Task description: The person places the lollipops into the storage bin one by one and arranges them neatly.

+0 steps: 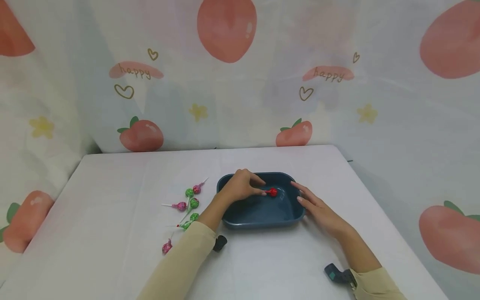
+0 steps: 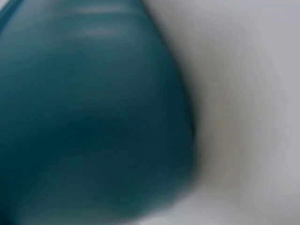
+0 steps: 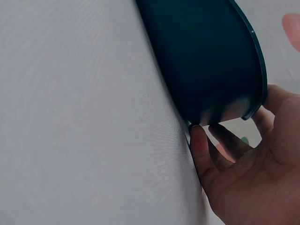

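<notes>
A dark teal tray sits on the white table. My left hand reaches into it and pinches the stick of a red lollipop, whose head lies just above or on the tray floor. My right hand rests with straight fingers against the tray's right outer wall. In the right wrist view the right hand touches the tray's wall with its fingertips. The left wrist view shows only a blurred teal tray surface; the left hand is hidden there.
Several green and pink lollipops lie scattered on the white table left of the tray, one pink lollipop nearer the front. A strawberry-print curtain closes off the back and sides.
</notes>
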### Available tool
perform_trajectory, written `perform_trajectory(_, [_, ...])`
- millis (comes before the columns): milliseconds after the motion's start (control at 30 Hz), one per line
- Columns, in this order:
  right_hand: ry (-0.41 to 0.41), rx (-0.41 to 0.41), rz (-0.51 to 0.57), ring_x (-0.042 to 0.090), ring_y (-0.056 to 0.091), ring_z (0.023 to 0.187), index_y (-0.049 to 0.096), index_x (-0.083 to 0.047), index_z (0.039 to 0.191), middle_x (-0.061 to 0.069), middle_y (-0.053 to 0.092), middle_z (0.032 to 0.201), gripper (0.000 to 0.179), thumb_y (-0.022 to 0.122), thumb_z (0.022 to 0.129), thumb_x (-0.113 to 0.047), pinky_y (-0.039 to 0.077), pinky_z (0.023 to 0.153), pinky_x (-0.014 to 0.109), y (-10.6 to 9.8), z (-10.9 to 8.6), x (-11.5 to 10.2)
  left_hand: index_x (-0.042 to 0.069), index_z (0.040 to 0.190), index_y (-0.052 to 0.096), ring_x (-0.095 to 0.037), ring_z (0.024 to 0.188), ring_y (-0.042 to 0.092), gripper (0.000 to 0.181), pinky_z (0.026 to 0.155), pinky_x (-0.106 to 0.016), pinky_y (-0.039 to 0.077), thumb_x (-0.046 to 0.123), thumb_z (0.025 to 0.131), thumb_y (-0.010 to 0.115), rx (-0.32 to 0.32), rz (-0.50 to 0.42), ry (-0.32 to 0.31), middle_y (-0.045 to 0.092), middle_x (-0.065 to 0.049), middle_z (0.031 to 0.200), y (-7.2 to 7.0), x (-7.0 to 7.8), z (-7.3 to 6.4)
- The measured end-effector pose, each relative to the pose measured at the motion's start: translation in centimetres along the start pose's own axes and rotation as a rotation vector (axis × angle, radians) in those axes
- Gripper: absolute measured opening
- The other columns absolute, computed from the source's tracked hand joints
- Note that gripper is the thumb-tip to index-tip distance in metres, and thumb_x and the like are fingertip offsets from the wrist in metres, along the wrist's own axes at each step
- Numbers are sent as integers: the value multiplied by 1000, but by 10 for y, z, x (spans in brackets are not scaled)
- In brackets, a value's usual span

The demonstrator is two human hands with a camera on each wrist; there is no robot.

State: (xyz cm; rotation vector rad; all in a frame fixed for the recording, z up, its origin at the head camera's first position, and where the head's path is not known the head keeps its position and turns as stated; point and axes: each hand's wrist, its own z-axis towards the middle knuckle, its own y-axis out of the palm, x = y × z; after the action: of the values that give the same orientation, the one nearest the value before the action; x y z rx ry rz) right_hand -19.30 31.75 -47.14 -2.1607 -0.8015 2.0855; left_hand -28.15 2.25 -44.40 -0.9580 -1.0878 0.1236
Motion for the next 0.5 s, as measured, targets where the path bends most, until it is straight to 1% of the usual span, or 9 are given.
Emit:
perform_trajectory(100, [1,3,-5,41,7,155,29,-35,163,12,13,171,54,44,112,-42,24,114,66,-1,0,0,10,117,80,-11,104,68,34,91,-28,52,26,88,86,6,-13,16,77,5,106,-7,-4,-6])
perform_trajectory(233, [-3,4,-5,41,7,155,29,-35,163,12,13,170,54,44,112,-41,24,114,66,-2,-1,1,10,116,80,-10,103,69,33,90,-27,52,25,88,86,30,-39,26,77,5,108,-16,-9,-16])
perform_trajectory(367, [-9,-1,-1,41,7,155,29,-35,163,12,13,170,54,44,112,-41,23,114,65,-1,-1,2,10,116,80,-12,106,68,32,93,-28,53,25,89,85,51,-58,26,76,4,111,-25,-12,-29])
perform_trajectory(500, [-13,-3,-5,41,7,155,28,-34,164,13,13,170,54,44,112,-40,22,115,66,-1,-1,2,10,116,80,-14,110,68,31,96,-32,52,23,89,85,94,-44,36,76,4,111,-36,-16,-45])
